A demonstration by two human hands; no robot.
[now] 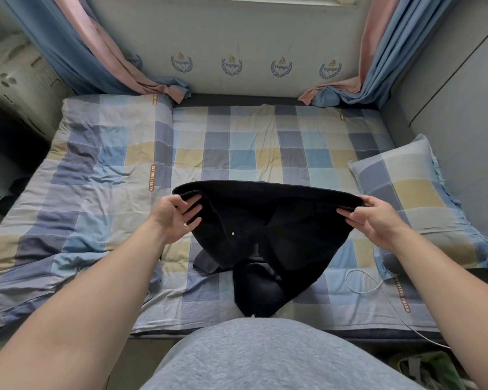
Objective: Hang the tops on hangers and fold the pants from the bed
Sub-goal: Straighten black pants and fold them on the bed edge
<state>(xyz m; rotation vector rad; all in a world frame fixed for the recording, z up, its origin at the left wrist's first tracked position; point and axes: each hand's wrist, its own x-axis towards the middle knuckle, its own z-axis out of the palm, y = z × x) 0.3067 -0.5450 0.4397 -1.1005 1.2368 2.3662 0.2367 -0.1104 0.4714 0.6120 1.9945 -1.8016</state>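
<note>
Soft, limp black pants [265, 229] are pinched at the waistband by left hand [175, 218] and right hand [378, 220] above the bed [237, 142].

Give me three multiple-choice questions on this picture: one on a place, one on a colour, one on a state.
1. Where on the bed is the pillow? A. right side B. left side C. under the pants
2. What colour are the held pants? A. grey B. black C. pink
3. How are the pants held? A. one hand B. both hands C. untouched
Key: 1 A, it lies by the right hand; 2 B, black throughout; 3 B, left hand and right hand each grip the waistband.
</note>
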